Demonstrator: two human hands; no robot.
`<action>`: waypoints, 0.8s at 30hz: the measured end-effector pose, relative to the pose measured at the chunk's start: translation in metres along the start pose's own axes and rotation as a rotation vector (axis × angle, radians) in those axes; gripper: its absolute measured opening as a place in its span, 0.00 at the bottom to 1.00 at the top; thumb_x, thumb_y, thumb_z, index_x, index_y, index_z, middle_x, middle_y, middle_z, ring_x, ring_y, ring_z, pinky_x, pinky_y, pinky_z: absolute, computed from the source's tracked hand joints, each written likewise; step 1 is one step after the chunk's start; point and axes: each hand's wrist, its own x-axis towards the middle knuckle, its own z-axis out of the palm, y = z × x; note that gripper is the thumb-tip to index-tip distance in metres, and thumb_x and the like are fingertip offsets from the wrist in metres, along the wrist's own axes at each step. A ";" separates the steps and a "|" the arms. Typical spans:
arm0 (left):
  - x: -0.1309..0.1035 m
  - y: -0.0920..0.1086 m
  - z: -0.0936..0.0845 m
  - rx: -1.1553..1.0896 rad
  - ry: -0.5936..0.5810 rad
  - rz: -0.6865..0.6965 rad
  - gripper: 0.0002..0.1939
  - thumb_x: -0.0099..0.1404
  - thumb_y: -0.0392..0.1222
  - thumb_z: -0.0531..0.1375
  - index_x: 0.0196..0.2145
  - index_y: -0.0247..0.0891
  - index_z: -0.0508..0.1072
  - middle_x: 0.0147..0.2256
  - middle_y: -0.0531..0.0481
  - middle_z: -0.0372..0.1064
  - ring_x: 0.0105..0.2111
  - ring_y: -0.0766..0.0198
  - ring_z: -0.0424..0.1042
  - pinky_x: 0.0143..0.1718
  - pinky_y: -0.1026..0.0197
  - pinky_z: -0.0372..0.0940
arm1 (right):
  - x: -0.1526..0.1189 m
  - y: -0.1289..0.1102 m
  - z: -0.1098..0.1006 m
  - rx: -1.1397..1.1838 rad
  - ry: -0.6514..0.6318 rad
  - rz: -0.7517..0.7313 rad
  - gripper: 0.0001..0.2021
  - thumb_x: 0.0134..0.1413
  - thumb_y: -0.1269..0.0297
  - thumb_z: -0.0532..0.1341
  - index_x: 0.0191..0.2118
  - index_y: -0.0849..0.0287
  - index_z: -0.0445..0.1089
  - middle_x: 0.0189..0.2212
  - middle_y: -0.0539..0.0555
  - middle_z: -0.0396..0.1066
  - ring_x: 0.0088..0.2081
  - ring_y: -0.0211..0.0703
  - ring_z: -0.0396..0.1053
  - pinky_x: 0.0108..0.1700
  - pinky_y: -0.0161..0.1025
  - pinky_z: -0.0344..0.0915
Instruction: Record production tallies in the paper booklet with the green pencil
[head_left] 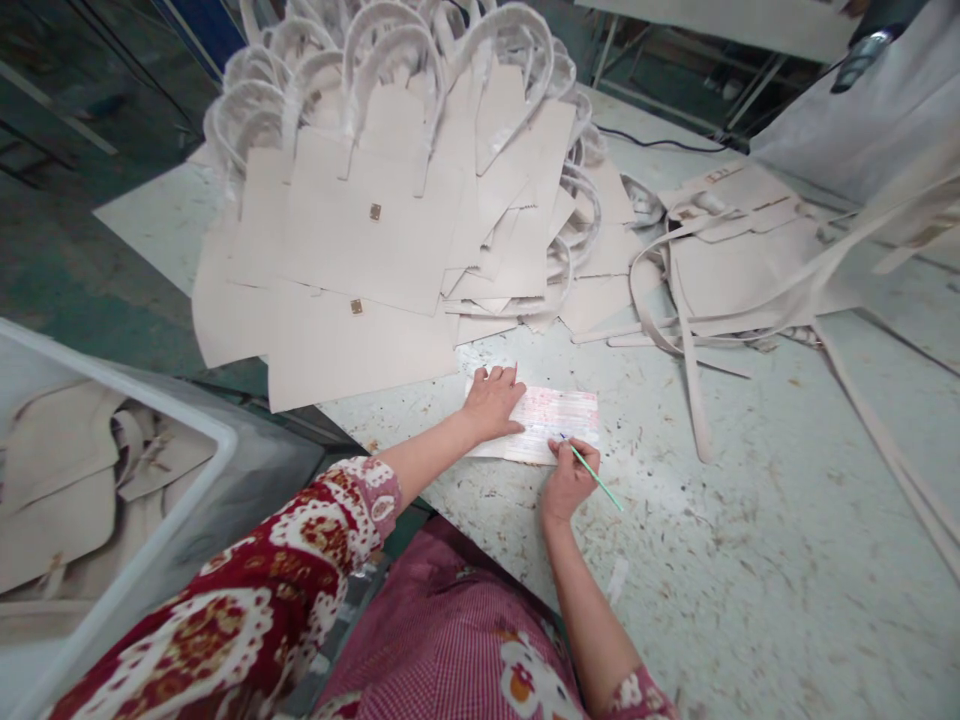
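A small paper sheet [559,410] with rows of red and blue marks lies on the worktable near its front edge. Across the sheet's left part rests my left hand [493,402], fingers spread and lying flat on it. My right hand [571,480] pinches a thin green pen [596,476], whose tip meets the paper around its middle right. Just beyond the sheet, a big pile of cream bag panels [367,240] with looped handles wrapped in clear plastic spreads over the table; two of the panels carry small brass-coloured plates.
Cream straps [694,380] and a bag piece [750,250] lie on the right of the worktable [720,560]. At lower left stands a white bin [225,440] holding cream bag parts [60,480]. A black cable [660,143] runs along the back.
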 end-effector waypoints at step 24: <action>0.014 -0.007 0.017 -0.090 0.008 -0.003 0.30 0.44 0.64 0.62 0.37 0.39 0.66 0.44 0.42 0.59 0.43 0.50 0.57 0.40 0.51 0.50 | 0.000 0.005 -0.005 -0.397 -0.543 -0.326 0.07 0.55 0.65 0.53 0.30 0.60 0.63 0.24 0.47 0.62 0.26 0.36 0.59 0.31 0.33 0.56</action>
